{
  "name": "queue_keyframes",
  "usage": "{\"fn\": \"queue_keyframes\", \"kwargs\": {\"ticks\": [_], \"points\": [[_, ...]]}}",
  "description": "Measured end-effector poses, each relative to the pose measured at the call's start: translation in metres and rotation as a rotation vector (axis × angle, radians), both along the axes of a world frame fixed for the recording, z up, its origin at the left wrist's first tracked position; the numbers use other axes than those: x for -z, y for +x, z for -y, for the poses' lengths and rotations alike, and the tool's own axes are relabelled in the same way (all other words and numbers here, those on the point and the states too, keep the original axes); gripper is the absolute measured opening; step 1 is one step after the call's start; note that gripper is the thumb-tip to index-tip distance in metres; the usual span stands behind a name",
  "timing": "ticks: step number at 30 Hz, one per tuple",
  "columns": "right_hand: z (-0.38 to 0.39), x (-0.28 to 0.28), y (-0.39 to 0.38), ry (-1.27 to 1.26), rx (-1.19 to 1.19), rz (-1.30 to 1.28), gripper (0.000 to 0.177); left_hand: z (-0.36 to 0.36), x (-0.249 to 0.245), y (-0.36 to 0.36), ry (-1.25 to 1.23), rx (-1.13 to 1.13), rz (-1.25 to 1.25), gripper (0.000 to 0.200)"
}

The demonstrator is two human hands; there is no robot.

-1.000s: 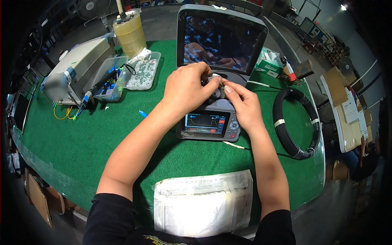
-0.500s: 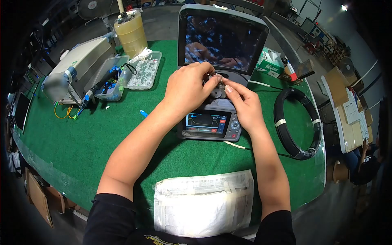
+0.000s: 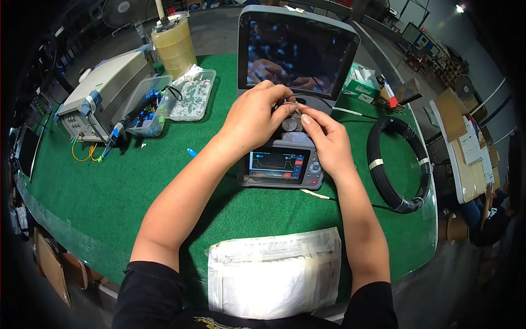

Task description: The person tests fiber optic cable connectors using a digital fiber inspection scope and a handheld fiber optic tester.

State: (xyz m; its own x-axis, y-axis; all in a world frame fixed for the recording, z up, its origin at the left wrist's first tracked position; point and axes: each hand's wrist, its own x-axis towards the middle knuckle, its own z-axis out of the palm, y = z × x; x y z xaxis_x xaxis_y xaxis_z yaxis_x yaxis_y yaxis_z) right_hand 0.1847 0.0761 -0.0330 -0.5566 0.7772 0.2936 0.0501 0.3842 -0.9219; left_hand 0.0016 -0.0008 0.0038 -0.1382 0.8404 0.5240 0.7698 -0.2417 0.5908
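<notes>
In the middle of the table stands a grey tester (image 3: pixel 308 143) with a small lit screen (image 3: pixel 275 165) that shows a curve. Behind it rises a large dark screen (image 3: pixel 298 52), which reflects hands. My left hand (image 3: pixel 255 112) is closed above the tester, its fingertips pinching around the end of a thin black cable (image 3: pixel 315 97) that arcs off to the right. Across from it, my right hand (image 3: pixel 331 143) is closed too, thumb and fingertips almost meeting the left ones. What lies between the right fingertips is too small to make out. A round knob (image 3: pixel 292 125) shows just below the fingers.
A black cable coil (image 3: pixel 374 181) lies right. To the left are a grey instrument (image 3: pixel 112 82), a tub of blue connectors (image 3: pixel 156 125), a tub of small white pieces (image 3: pixel 192 101) and a yellowish roll (image 3: pixel 175 46). A taped white sheet (image 3: pixel 274 274) lies in front.
The fingers of my left hand have shifted slightly, and more of the black cable's arc shows beside them. My right hand stays nearly in place.
</notes>
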Motion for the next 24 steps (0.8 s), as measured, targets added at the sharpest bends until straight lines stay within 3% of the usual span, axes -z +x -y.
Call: {"fn": "queue_keyframes", "kwargs": {"ticks": [10, 24], "points": [[0.0001, 0.0024, 0.0011, 0.005, 0.104, 0.058, 0.018, -0.0015, 0.0019, -0.0007, -0.013, 0.012, 0.017, 0.023], [-0.0002, 0.0009, 0.0019, 0.059, 0.154, 0.136, 0.023, -0.0013, 0.0019, -0.0008, -0.003, 0.002, 0.002, 0.025]]}}
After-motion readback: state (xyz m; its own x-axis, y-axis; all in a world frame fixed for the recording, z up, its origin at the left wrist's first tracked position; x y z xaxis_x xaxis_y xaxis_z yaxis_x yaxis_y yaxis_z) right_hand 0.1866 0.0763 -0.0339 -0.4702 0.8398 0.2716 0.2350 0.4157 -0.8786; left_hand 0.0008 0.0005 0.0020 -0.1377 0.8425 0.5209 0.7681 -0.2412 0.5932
